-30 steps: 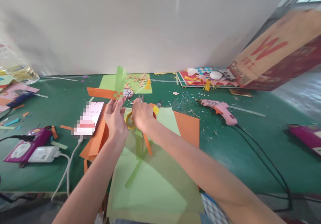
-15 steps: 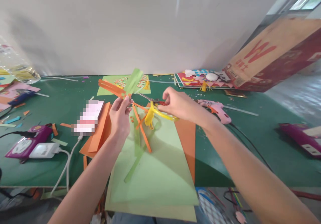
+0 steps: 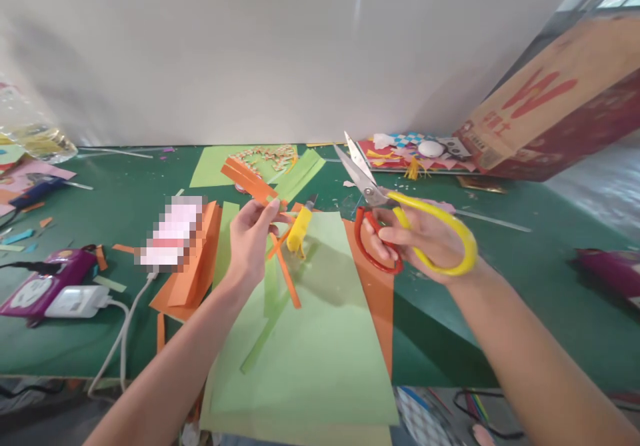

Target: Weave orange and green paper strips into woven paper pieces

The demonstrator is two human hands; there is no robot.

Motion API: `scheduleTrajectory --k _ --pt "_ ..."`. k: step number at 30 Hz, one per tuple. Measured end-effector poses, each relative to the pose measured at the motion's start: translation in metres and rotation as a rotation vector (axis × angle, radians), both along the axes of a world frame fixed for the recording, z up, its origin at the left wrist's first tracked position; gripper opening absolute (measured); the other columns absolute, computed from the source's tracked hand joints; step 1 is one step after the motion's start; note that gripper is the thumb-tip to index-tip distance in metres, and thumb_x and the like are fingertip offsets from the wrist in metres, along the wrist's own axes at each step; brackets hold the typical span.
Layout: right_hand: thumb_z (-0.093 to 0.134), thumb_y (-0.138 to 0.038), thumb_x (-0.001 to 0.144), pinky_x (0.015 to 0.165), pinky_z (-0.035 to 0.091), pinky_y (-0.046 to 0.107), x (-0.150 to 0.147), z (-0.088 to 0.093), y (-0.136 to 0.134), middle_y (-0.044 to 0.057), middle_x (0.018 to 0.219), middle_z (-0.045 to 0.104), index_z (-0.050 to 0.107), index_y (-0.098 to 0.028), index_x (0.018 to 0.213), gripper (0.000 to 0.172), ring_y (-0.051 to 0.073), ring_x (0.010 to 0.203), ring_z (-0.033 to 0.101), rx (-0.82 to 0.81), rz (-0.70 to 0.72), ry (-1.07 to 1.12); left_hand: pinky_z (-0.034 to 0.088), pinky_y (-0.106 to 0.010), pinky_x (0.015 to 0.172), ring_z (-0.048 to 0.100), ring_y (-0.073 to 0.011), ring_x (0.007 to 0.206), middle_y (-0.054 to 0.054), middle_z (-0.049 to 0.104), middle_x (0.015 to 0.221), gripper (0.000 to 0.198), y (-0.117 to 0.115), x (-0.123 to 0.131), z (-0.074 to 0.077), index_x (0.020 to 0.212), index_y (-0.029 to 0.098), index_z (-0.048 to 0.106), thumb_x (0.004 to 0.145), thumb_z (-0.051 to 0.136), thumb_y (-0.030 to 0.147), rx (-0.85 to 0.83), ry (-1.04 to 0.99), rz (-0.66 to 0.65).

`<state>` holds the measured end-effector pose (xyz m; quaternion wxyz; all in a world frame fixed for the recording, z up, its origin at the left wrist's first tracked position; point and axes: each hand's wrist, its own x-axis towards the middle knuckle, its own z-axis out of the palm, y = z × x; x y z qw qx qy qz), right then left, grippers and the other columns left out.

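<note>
Between the fingertips of my left hand [image 3: 255,236] are crossed paper strips, an orange strip [image 3: 246,177] pointing up left and a green strip [image 3: 300,176] fanning up right. My right hand [image 3: 420,233] holds a pair of scissors [image 3: 373,193] with one red and one yellow handle loop. Their blades are slightly parted and point up and left, apart from the strips. Below the left hand, loose orange strips [image 3: 286,271] and green strips [image 3: 266,339] lie on light green paper sheets [image 3: 320,366]. A yellow object with a grey tip [image 3: 299,229] lies there too.
Orange folded paper [image 3: 193,273] and a blurred-out phone [image 3: 175,233] on a white cable lie at left, near a purple power strip [image 3: 47,279]. Decorated cards [image 3: 415,156] and a paper bag [image 3: 540,106] stand at back right. Behind the right hand shows part of a pink glue gun [image 3: 443,207].
My right hand has drawn the scissors right and toward me, away from the strips, and they now point upward. The left hand has shifted slightly right with the strips.
</note>
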<state>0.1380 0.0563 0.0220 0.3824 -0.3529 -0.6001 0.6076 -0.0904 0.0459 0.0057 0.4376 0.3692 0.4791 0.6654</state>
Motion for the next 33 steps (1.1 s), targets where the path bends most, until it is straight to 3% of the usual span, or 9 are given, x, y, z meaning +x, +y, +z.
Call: scheduleTrajectory --k 4,12,19,23,28,33 --pt "0.069 -0.033 0.073 0.042 0.036 0.021 -0.005 -0.012 -0.005 -0.004 0.070 0.054 0.055 -0.021 0.110 0.041 0.007 0.048 0.048 0.045 -0.096 -0.170 0.039 -0.019 0.047 0.062 -0.0092 0.057 0.001 0.062 0.066 0.017 0.001 0.002 -0.001 0.068 0.016 0.062 0.070 0.070 0.031 -0.031 0.030 0.014" --pt "0.069 -0.043 0.071 0.048 0.043 0.023 -0.008 -0.020 -0.006 0.001 0.072 0.060 0.066 -0.021 0.104 0.040 0.011 0.057 0.053 0.164 -0.020 -0.444 0.040 -0.018 0.049 0.060 -0.0083 0.059 0.001 0.061 0.068 0.016 0.001 0.001 0.001 0.069 0.016 0.063 0.071 0.069 0.030 -0.035 0.016 -0.005" --pt "0.068 -0.042 0.070 0.064 0.052 0.028 -0.009 -0.022 -0.007 0.006 0.087 0.067 0.067 -0.020 0.106 0.042 0.017 0.071 0.062 0.245 -0.039 -0.478 0.039 -0.019 0.049 0.059 -0.0079 0.056 0.001 0.060 0.066 0.017 0.000 0.003 0.001 0.067 0.017 0.061 0.073 0.068 0.031 -0.028 0.010 -0.027" --pt "0.067 -0.039 0.072 0.060 0.051 0.029 -0.010 -0.021 -0.007 0.007 0.090 0.066 0.067 -0.020 0.107 0.039 0.017 0.070 0.061 0.391 -0.045 -0.530 0.039 -0.018 0.049 0.058 -0.0072 0.056 0.002 0.058 0.064 0.017 0.001 0.003 0.000 0.068 0.016 0.062 0.073 0.068 0.031 -0.037 0.013 -0.036" --pt "0.064 -0.036 0.077 0.055 0.048 0.028 -0.009 -0.021 -0.008 0.005 0.081 0.061 0.066 -0.021 0.108 0.035 0.017 0.065 0.057 0.574 -0.064 -0.601 0.038 -0.018 0.048 0.057 -0.0074 0.054 0.003 0.055 0.062 0.020 0.002 0.003 -0.001 0.066 0.016 0.060 0.070 0.070 0.032 -0.046 -0.026 -0.066" --pt "0.061 -0.034 0.079 0.055 0.048 0.028 -0.008 -0.020 -0.008 0.005 0.081 0.062 0.064 -0.023 0.110 0.034 0.017 0.065 0.058 0.652 -0.055 -0.643 0.039 -0.018 0.046 0.056 -0.0076 0.051 0.002 0.056 0.059 0.014 0.004 0.003 -0.003 0.064 0.016 0.061 0.066 0.069 0.028 -0.051 -0.046 -0.064"
